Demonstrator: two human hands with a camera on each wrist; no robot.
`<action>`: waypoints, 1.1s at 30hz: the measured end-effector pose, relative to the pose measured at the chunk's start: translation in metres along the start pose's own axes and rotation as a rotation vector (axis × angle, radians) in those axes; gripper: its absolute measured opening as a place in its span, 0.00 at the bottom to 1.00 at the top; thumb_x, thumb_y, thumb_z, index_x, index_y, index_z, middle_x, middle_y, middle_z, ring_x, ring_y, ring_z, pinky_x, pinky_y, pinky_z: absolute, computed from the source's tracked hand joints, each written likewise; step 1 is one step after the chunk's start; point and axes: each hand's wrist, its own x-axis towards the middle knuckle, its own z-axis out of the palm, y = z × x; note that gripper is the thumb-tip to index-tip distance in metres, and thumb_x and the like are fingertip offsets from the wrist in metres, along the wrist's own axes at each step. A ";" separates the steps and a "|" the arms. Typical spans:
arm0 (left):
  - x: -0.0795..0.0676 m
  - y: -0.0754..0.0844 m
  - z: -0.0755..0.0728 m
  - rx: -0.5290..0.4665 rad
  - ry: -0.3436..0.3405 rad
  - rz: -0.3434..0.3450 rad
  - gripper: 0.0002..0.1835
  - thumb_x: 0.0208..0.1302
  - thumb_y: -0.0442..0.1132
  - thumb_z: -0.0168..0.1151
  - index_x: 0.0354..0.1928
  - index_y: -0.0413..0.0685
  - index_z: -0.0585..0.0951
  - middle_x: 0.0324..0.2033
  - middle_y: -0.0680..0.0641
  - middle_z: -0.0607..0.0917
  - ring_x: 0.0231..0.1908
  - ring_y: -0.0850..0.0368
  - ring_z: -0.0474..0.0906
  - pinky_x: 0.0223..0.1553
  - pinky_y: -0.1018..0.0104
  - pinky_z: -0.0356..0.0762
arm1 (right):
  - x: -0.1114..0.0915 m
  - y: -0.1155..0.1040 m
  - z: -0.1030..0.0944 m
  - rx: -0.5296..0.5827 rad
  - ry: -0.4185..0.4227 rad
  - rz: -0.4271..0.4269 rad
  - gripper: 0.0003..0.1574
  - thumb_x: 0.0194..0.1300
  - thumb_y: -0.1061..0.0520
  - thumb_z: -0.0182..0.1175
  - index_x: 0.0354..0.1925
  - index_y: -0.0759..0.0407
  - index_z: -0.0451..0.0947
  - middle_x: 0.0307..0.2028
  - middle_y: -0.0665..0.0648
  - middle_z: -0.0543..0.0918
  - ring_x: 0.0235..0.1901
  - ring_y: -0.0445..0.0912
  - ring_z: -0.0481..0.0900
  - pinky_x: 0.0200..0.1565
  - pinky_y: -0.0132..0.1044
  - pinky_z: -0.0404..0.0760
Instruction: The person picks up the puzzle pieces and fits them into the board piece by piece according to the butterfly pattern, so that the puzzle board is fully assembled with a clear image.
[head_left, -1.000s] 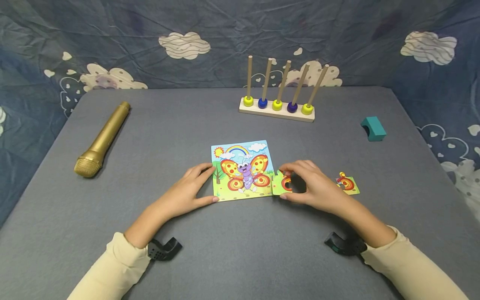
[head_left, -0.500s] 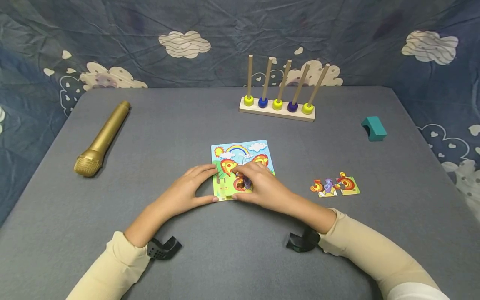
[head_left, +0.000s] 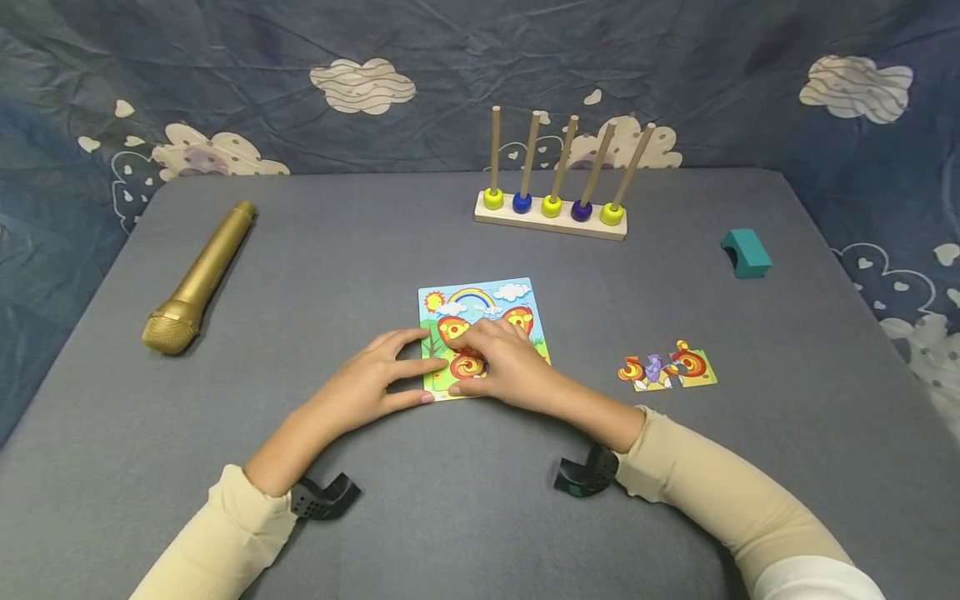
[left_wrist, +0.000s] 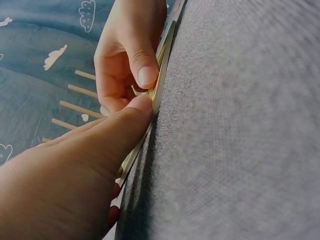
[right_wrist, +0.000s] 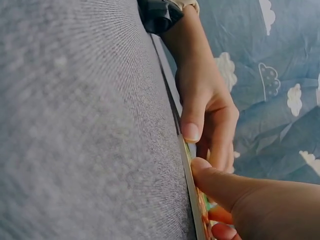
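The butterfly puzzle board point(head_left: 480, 310) lies flat at the table's middle. My right hand point(head_left: 513, 367) is over it, thumb and fingers pinching a puzzle piece point(head_left: 467, 367) with a red and orange swirl at the board's lower left. Part of the piece and the butterfly's body are hidden by that hand. My left hand point(head_left: 367, 375) rests at the board's left edge, thumb by the near corner, one finger reaching onto the piece's left side. In the left wrist view, both thumbs come close together along the thin board edge point(left_wrist: 164, 75).
To the right lie loose puzzle pieces point(head_left: 652, 372), one with a purple body part. A peg stand point(head_left: 551, 221) with beads is at the back. A teal arch block point(head_left: 747, 252) sits at far right, a gold microphone point(head_left: 202, 275) at left.
My right hand has carried the piece from right of the board to its lower left, uncovering loose pieces at right. A left finger has stretched onto the piece.
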 end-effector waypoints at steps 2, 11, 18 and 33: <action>0.000 0.000 0.000 -0.002 -0.005 -0.005 0.22 0.56 0.52 0.61 0.53 0.61 0.78 0.60 0.45 0.65 0.59 0.51 0.59 0.55 0.54 0.61 | 0.000 0.000 0.000 -0.014 0.001 -0.006 0.33 0.45 0.42 0.69 0.50 0.52 0.77 0.39 0.48 0.74 0.41 0.43 0.67 0.44 0.41 0.62; -0.001 0.002 -0.001 -0.035 -0.030 -0.049 0.22 0.56 0.53 0.61 0.54 0.61 0.77 0.61 0.46 0.63 0.60 0.51 0.57 0.55 0.52 0.60 | -0.007 0.003 -0.011 -0.009 -0.105 -0.074 0.43 0.46 0.38 0.66 0.59 0.51 0.70 0.46 0.48 0.70 0.43 0.42 0.64 0.45 0.41 0.61; -0.001 0.001 0.001 -0.060 -0.018 -0.061 0.22 0.54 0.52 0.63 0.53 0.61 0.78 0.61 0.47 0.64 0.59 0.51 0.58 0.55 0.52 0.61 | -0.023 0.014 -0.044 0.161 -0.133 -0.075 0.46 0.49 0.45 0.68 0.62 0.56 0.62 0.57 0.54 0.66 0.56 0.47 0.61 0.56 0.48 0.61; -0.001 0.002 0.002 -0.059 -0.033 -0.081 0.20 0.55 0.53 0.62 0.52 0.62 0.77 0.62 0.48 0.62 0.59 0.50 0.57 0.54 0.51 0.61 | -0.107 0.054 -0.107 0.080 0.199 0.030 0.53 0.37 0.60 0.75 0.62 0.55 0.63 0.56 0.53 0.67 0.56 0.43 0.62 0.52 0.35 0.64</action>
